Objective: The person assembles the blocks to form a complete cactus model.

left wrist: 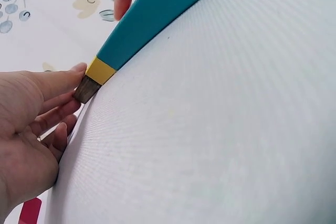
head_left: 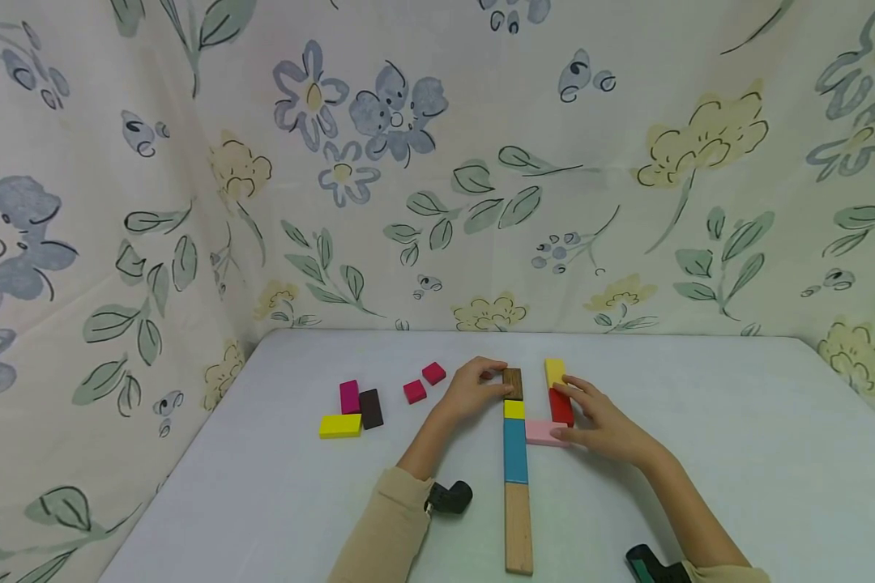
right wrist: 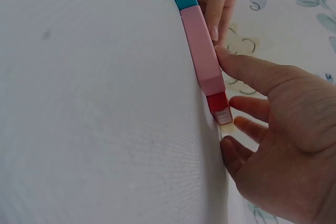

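- White table (head_left: 248,518); floral cloth (head_left: 481,267) behind.
- Left: loose blocks (head_left: 340,427), two red cubes (head_left: 414,392).
- Left hand (head_left: 472,392): pinches brown block (head_left: 513,379).
- Nearer, in line: yellow block (head_left: 514,409), blue block (head_left: 515,451), wooden block (head_left: 518,528).
- Right hand (head_left: 616,429): digits apart, touching pink block (head_left: 542,431), against blue block, and red block (head_left: 561,408).

On the surface (head_left: 226,502), a row of blocks (head_left: 515,451) runs front to back, a crosswise block (head_left: 539,432) at its right, two end-to-end blocks (head_left: 561,407) behind that, two cubes (head_left: 414,392) leftward and three blocks (head_left: 371,409) farther left.
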